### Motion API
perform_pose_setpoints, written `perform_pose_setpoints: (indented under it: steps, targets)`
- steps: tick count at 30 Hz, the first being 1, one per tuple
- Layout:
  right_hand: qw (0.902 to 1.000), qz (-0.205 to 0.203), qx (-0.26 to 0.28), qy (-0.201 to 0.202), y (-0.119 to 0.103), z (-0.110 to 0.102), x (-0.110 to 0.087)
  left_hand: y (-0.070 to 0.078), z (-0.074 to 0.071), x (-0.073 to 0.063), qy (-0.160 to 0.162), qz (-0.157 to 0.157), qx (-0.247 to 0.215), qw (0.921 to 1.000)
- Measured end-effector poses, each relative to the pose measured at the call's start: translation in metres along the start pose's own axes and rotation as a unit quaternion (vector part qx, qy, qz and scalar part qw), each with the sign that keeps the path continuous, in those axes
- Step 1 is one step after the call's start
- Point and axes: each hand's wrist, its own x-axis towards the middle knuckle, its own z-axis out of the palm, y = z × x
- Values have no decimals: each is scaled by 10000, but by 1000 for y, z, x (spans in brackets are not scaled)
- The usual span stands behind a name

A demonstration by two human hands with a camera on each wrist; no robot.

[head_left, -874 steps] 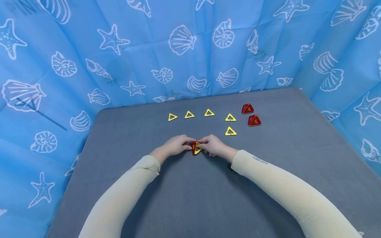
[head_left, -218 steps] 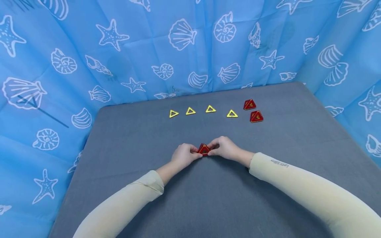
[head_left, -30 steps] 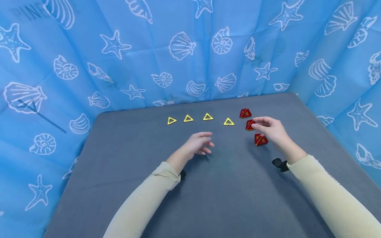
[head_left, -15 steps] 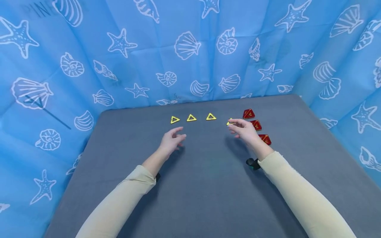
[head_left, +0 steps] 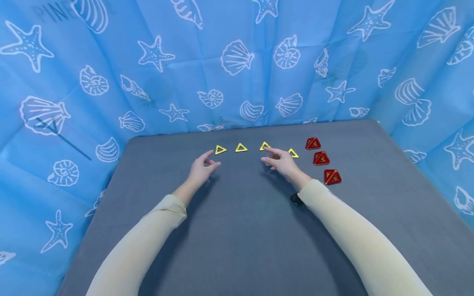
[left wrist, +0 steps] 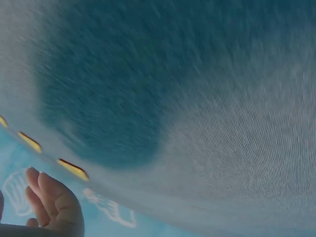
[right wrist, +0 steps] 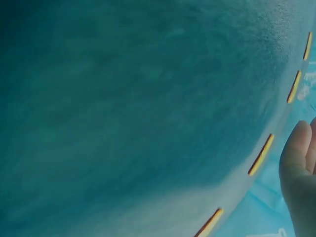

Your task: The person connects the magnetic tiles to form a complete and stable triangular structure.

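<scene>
In the head view, several flat yellow triangles with open centres lie in a row along the back of the table. My left hand (head_left: 201,168) hovers just before the leftmost yellow triangle (head_left: 216,151), fingers apart, holding nothing. My right hand (head_left: 282,162) is over the row's right part. Its index finger overlaps a yellow triangle (head_left: 261,148), and its back partly covers the rightmost yellow triangle (head_left: 295,156). Both wrist views show the yellow triangles edge-on, with dark red edges, apart from the left thumb and fingers (left wrist: 60,202) and the right fingers (right wrist: 297,148).
Three red pyramid-like pieces with yellow lines, a back one (head_left: 313,143), a middle one (head_left: 321,158) and a front one (head_left: 332,177), stand in a slanting column at right. A grey cloth covers the table (head_left: 237,230). Behind hangs a blue seashell curtain (head_left: 207,61).
My right hand has moved left from the red pieces to the yellow row; my left hand has moved left. The red piece both hands held several seconds ago now stands at the column's front.
</scene>
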Motion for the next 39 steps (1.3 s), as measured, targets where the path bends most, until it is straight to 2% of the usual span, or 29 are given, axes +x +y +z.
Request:
perform_pose_setpoints:
  steps: [6, 11, 17, 21, 27, 33, 36, 39]
  targets:
    - [9996, 19, -49, -268, -4, 9, 19, 1, -2, 22, 37, 29, 292, 9996]
    - [9988, 119, -242, -412, -7, 18, 36, 1, -4, 39, 65, -162, 516, 9985]
    - [9976, 136, -456, -501, -9, 35, 53, -11, 1, 55, -70, -103, 819, 9966]
    - [9965, 285, -577, -533, -12, 43, 63, -11, 4, 61, -119, -150, 1059, 9942]
    - [9933, 543, -910, -461, -16, 52, 80, -7, 5, 68, -67, -491, 1145, 9922]
    - [9852, 922, -1382, -428, -16, 57, 97, -5, 6, 78, -105, -840, 1423, 9862]
    - [9802, 1091, -1602, -413, -15, 59, 104, -3, 9, 81, -118, -1083, 1627, 9806]
    - [9751, 1192, -1823, -419, -14, 59, 109, -2, 14, 85, -135, -1278, 1988, 9716]
